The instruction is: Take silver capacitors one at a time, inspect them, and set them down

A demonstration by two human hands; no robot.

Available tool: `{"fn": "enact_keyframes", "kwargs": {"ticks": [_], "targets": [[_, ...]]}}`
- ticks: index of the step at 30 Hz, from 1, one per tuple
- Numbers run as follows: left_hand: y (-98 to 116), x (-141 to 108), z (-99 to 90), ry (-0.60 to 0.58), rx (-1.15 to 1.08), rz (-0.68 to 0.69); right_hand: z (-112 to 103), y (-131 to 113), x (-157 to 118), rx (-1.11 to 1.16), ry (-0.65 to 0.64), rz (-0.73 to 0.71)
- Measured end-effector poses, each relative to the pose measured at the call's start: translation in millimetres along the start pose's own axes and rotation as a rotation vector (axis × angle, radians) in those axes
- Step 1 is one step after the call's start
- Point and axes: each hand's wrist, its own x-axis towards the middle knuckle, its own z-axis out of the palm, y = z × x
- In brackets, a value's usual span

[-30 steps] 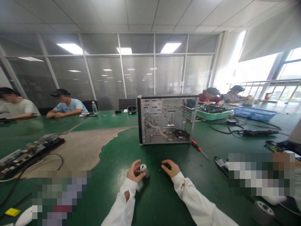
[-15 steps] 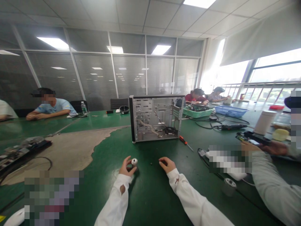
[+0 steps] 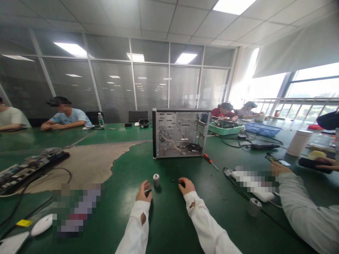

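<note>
Left hand (image 3: 143, 192) and right hand (image 3: 186, 186) lie loosely curled, pinching nothing, a metal cylinder (image 3: 156, 180) between them. Beyond stands an open computer case (image 3: 180, 134), a screwdriver (image 3: 210, 161) beside it.

electronics workshop, gutted pc case (image 3: 169, 134)

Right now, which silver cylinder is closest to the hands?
The small silver cylinder, standing upright between the left hand and right hand. The other silver cylinder sits far off to the right.
</note>
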Motion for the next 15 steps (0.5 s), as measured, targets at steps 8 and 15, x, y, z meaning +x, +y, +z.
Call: {"fn": "enact_keyframes", "kwargs": {"ticks": [8, 15], "targets": [[4, 6, 11.3, -0.031, 0.049, 0.013, 18, -28, -2, -0.081, -0.028, 0.004], [-9, 16, 24.3, -0.056, 0.091, 0.08, 32, -25, 5, -0.099, -0.006, -0.012]]}}
